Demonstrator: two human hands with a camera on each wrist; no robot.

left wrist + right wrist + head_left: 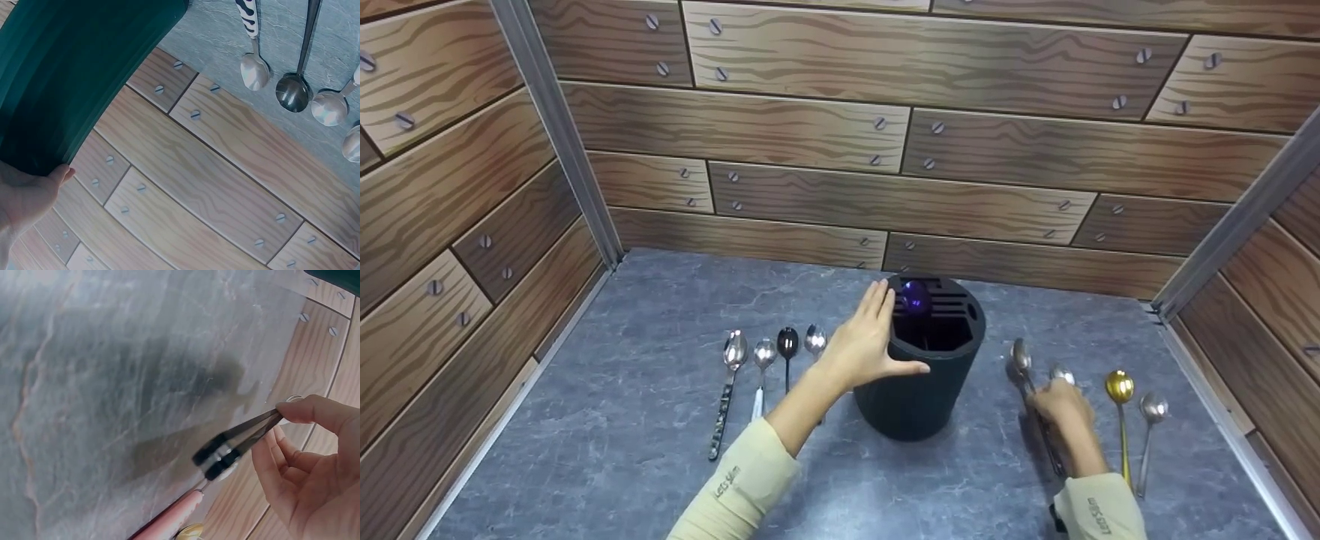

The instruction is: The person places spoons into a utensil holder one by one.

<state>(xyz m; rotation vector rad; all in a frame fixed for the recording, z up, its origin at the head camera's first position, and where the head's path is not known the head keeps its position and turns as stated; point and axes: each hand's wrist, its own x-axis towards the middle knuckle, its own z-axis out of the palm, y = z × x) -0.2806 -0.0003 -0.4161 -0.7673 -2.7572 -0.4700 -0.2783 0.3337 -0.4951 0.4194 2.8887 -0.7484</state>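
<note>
Green holder [915, 397] x1; R hand [1063, 409] w/ utensil [211, 449]

Holder [919, 401] upright, utensil [249, 424] raised.
The round, dark green holder has slots and a wider opening in its black top; to its right, the tilted utensil shows slim strips with black ends.

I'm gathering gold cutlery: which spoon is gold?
The gold spoon, between the right hand and the rightmost silver spoon; no other visible spoon is gold.

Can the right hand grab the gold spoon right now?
Probably not yet: the right hand is pinching a metal utensil, though the gold spoon lies close by, its bowl uncovered.
</note>
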